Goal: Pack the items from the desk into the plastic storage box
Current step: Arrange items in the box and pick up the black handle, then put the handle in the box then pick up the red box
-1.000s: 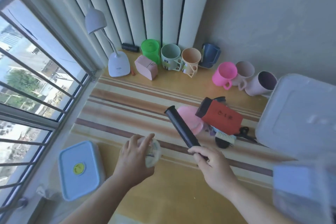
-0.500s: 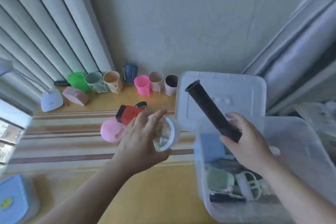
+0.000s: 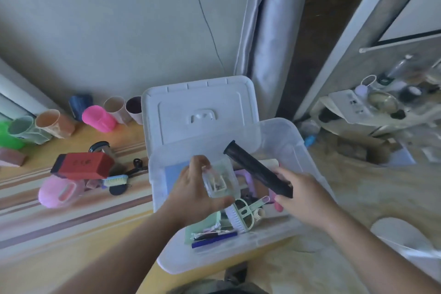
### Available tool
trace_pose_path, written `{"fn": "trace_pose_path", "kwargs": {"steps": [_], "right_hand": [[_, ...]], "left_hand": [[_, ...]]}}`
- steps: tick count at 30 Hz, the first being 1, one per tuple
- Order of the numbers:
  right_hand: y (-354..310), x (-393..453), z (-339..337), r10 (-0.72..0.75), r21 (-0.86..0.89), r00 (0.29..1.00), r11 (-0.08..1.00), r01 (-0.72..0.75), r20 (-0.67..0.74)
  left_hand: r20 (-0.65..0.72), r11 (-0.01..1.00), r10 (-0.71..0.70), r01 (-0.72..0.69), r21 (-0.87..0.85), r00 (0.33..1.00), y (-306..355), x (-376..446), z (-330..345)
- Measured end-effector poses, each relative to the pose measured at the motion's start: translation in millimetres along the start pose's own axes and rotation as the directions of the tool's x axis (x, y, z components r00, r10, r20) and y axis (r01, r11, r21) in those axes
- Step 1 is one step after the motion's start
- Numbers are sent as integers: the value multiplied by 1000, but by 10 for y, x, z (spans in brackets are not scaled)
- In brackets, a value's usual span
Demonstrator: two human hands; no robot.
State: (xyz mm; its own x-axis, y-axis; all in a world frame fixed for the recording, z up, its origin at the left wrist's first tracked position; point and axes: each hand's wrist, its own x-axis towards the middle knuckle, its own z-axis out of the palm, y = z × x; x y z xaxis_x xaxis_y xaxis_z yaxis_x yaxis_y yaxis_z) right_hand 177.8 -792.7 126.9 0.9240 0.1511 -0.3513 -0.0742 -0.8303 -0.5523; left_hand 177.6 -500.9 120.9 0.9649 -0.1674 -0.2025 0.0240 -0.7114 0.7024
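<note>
Both hands are hovering over the storage box (image 3: 238, 255): left hand (image 3: 193, 194) gripping a clear container (image 3: 218, 180), right hand (image 3: 303, 194) gripping a black tube (image 3: 256, 170). Seven cups (image 3: 99, 118) are lining the desk (image 3: 47, 234) behind.

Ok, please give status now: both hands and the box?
Left hand holds clear container. Right hand holds black tube. Both above open storage box. Nothing blocking.

Grey curtain (image 3: 265, 38); cluttered shelf (image 3: 381, 107), contents blurred.
</note>
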Motion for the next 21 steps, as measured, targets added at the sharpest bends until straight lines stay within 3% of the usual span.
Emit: {"fn": "trace_pose_path", "kwargs": {"steps": [4, 6, 11, 15, 18, 21], "right_hand": [[118, 38, -78, 81, -17, 990, 996, -83, -115], [176, 58, -113, 132, -28, 980, 990, -138, -151], [325, 91, -127, 143, -8, 980, 989, -146, -141], [398, 76, -84, 172, -38, 980, 984, -177, -101], [415, 43, -20, 142, -69, 986, 987, -148, -86], [445, 80, 87, 173, -131, 983, 975, -179, -59]], "left_hand": [[31, 992, -19, 15, 126, 999, -35, 184, 271], [71, 995, -7, 0, 98, 997, 6, 305, 374], [207, 995, -15, -6, 99, 978, 61, 595, 724], [160, 994, -1, -17, 110, 987, 76, 653, 1054], [152, 940, 72, -118, 320, 986, 74, 699, 1240], [209, 781, 112, -216, 586, 972, -5, 713, 1297]]}}
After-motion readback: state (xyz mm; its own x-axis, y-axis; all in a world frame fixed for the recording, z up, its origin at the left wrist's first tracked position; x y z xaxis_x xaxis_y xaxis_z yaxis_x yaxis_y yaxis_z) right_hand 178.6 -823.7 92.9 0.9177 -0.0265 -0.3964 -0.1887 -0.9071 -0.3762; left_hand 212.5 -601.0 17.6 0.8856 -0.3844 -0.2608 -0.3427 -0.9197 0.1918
